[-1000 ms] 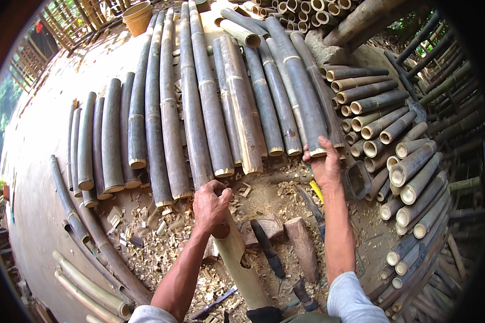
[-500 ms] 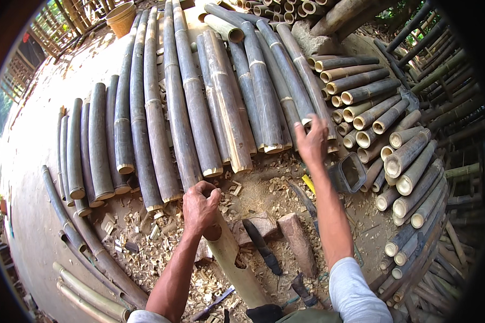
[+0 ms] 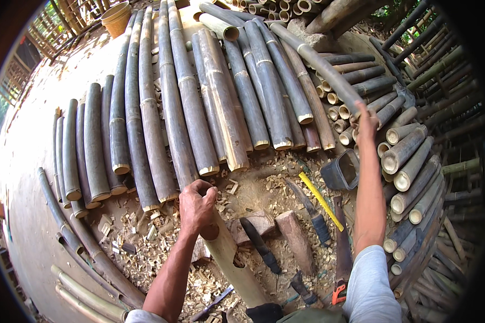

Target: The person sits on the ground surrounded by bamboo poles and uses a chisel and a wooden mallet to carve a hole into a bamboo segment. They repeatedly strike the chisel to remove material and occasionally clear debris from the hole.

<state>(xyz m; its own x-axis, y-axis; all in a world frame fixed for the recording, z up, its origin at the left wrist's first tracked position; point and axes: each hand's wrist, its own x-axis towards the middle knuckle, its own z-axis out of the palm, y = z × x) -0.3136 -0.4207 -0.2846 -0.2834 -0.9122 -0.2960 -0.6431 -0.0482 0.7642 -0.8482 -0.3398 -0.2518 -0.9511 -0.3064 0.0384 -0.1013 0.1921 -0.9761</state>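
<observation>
Evidently, the near end of a dark bamboo pole (image 3: 320, 62) is grasped by the closed, slightly blurred fingers of the right hand (image 3: 365, 125). The fingers of the left hand (image 3: 197, 205) are curled at the upper end of a pale, notched bamboo tube (image 3: 226, 253); whether they are clenched or merely rested there cannot be told, since their undersides are hidden. If the tube is held only loosely, it could be tipped or rolled by any twist of the body.

Farther out, the pole is slanted across the stacked bamboo sections (image 3: 409, 148), away from the row of bamboo poles (image 3: 180, 91). Because it is held by one end alone, its far end could be swung wide, and loose sections could be knocked down. Below the right forearm, an orange-handled handsaw (image 3: 341, 253) is left near a curved, wrapped-handle knife (image 3: 310, 210) and a yellow strip (image 3: 322, 202); a straighter dark-bladed knife (image 3: 260, 245) is laid beside the tube. Should the pole be dropped there, a blade could be flipped. Footing could also be made slippery by the scattered bamboo chips (image 3: 161, 242).
</observation>
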